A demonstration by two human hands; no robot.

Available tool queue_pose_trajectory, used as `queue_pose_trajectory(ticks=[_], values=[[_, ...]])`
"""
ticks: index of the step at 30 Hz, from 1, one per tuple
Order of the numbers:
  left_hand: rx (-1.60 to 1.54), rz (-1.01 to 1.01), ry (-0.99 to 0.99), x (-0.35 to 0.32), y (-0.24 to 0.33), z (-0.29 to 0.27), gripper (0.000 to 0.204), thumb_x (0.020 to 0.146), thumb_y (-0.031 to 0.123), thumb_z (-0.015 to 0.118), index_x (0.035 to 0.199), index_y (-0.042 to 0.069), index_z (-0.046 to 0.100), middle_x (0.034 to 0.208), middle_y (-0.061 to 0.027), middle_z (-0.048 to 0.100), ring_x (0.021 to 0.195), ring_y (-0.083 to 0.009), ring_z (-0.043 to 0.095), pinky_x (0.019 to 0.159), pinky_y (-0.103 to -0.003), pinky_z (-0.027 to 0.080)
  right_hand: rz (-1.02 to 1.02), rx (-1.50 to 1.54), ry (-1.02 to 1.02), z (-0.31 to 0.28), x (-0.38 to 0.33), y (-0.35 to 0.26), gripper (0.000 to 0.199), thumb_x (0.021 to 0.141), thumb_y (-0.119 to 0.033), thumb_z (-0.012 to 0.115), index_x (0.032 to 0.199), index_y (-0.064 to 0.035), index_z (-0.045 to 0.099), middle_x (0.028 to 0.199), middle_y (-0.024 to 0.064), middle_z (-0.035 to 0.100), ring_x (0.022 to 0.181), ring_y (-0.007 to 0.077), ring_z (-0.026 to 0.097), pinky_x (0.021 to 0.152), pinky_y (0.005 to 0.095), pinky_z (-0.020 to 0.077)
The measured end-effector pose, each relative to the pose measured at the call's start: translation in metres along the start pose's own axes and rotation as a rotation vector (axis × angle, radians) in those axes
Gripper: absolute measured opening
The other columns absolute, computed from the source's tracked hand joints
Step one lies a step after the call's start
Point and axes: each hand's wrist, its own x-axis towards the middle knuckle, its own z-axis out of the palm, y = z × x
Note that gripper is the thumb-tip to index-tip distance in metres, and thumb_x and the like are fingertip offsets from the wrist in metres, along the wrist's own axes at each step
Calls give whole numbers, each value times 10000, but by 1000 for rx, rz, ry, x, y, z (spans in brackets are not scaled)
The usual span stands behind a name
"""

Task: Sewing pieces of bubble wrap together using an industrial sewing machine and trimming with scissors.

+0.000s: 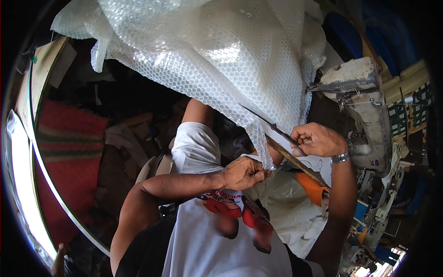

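A large sheet of clear bubble wrap (203, 60) fills the upper middle and hangs down in folds to a narrow strip. My left hand (244, 173), closed, pinches the lower tip of that strip in front of my shirt. In my right hand (318, 140) is a pair of dark metal scissors (273, 125), the fingers wrapped round the handles. The blades point up and to the left, lying across the bubble wrap just above the pinched strip. Whether the blades are parted or together I cannot make out.
A worn off-white machine, apparently a sewing machine (376, 115), stands close by my right wrist. Beneath the scissors runs a wooden edge (300, 166), with an orange item (310, 187) beside it. Red striped cloth (69, 161) hangs at the left. Another person's hand (61, 249) shows at lower left.
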Motion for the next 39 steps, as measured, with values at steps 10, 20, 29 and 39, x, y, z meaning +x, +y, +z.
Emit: queue_pose_trajectory(ticks=[10, 20, 29, 39], values=[[35, 100, -109, -36, -4, -24, 235, 953, 226, 628, 854, 28, 706, 716, -170, 666, 697, -359, 679, 637, -410, 531, -50, -10, -9, 17, 38, -48, 58, 935, 16, 641, 990, 32, 633, 847, 29, 679, 738, 59, 624, 675, 223, 519], [138, -474, -811, -30, -64, -165, 656, 934, 571, 703, 1261, 3, 674, 1310, -109, 691, 1225, -242, 630, 1043, -382, 493, 87, 0, 48, 34, 61, -82, 114, 911, -40, 731, 954, 6, 636, 798, 4, 677, 703, 40, 599, 628, 215, 485], [-333, -113, 496, -47, 19, -182, 386, 933, 391, 800, 895, 52, 619, 779, 22, 578, 721, -65, 519, 634, -247, 433, 195, 19, -7, 37, 67, -85, 259, 869, -134, 829, 1000, -23, 636, 902, 5, 675, 769, 45, 598, 701, 206, 493], [-562, -50, 393, -53, 18, -170, 446, 997, 436, 701, 1040, -6, 663, 832, -23, 648, 691, -63, 548, 601, -237, 445, 202, 110, -29, 43, 57, -96, 275, 879, -178, 820, 1026, -18, 651, 883, -24, 677, 798, 24, 592, 712, 208, 473]])
